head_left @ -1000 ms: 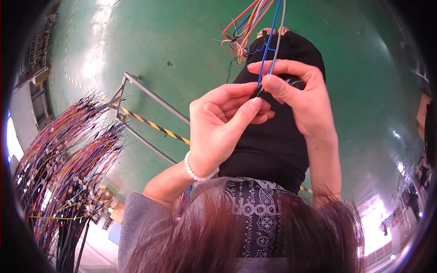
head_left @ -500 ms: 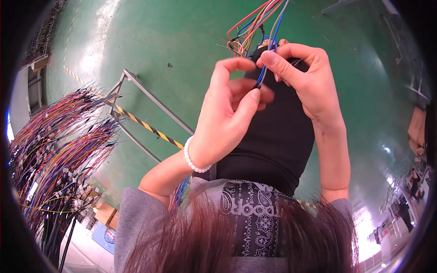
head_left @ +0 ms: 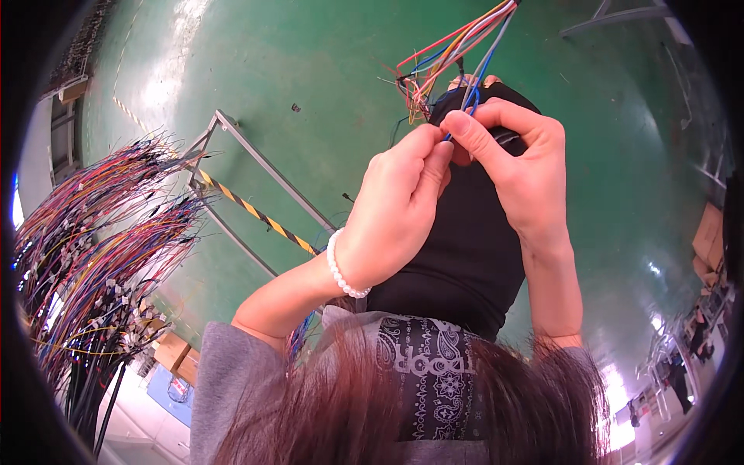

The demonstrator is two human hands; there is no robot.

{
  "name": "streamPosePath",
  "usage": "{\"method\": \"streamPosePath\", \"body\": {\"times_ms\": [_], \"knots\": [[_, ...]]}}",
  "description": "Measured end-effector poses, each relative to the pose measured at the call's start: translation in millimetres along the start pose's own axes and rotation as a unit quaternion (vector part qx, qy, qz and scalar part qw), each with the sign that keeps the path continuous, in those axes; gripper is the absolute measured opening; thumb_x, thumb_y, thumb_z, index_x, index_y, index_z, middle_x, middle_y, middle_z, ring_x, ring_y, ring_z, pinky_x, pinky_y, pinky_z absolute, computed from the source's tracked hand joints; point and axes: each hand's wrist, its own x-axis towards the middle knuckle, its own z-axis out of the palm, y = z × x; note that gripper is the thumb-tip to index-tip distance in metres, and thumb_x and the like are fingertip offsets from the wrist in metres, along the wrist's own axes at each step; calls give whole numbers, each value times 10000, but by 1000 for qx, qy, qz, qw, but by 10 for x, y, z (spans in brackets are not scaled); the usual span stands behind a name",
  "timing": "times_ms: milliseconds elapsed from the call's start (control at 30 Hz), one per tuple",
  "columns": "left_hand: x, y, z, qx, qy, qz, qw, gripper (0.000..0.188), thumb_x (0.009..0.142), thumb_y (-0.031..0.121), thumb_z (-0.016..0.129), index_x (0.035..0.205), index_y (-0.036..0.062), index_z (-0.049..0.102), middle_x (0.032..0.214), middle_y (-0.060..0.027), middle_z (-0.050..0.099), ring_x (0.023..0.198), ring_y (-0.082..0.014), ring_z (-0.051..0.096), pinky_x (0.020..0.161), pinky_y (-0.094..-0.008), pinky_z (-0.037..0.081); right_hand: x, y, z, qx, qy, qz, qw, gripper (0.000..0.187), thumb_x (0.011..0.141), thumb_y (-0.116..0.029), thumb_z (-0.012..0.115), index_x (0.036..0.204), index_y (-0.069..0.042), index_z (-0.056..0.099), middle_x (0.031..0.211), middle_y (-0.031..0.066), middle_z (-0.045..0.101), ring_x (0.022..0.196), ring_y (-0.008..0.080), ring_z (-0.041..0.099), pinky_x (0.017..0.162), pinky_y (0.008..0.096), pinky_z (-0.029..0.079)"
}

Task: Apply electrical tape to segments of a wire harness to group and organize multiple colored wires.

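Blue and grey wires (head_left: 482, 71) run down from the top of the head view into my two hands. My right hand (head_left: 508, 159) pinches them between thumb and index finger. Close beside it, my left hand (head_left: 403, 194) is closed, thumb against index finger, on the lower part of the same wires; their ends are hidden behind the fingers. A looser bunch of red, pink, orange and yellow wires (head_left: 446, 58) belongs to the same harness and hangs just beyond my hands, with dark connectors on some ends.
On the left hang large bundles of multicoloured wires (head_left: 101, 240). A metal frame (head_left: 267, 174) with a yellow-black striped bar (head_left: 256, 213) stands on the green floor (head_left: 310, 62). Cardboard boxes (head_left: 174, 353) sit at lower left, and more cardboard (head_left: 707, 236) lies at far right.
My left hand has moved up from the lower wire ends and closed its fingers beside my right hand. The harness has shifted slightly right; my right hand keeps its pinch.
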Motion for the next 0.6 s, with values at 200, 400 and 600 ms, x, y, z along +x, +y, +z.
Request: {"method": "streamPosePath", "body": {"times_ms": [200, 400, 600], "knots": [[18, -17, 39, 32, 43, 52, 997, 131, 968, 72, 504, 898, -25, 557, 654, -140, 542, 556, -174, 500, 537, -297, 414, 17, -69, 7, 29, 3, -10, 1000, 180, 824, -102, 740, 722, 25, 664, 620, 9, 614, 607, 55, 553, 573, 205, 409], [72, -9, -44, -18, 44, 83, 995, 195, 965, 70, 497, 791, -18, 499, 651, -45, 481, 583, -99, 427, 549, -272, 395, 102, 17, -123, 45, -94, -19, 994, 145, 860, -119, 695, 903, 19, 681, 747, 3, 630, 709, 56, 560, 692, 206, 439], [115, 5, -145, -65, -41, 27, 997, 258, 1008, 190, 456, 855, 5, 551, 648, 64, 403, 570, -18, 311, 509, -201, 244, 111, 257, -249, 180, -227, 112, 951, 594, 845, -269, 626, 1344, -2, 445, 1066, 14, 538, 848, 78, 459, 824, 227, 405]]}}
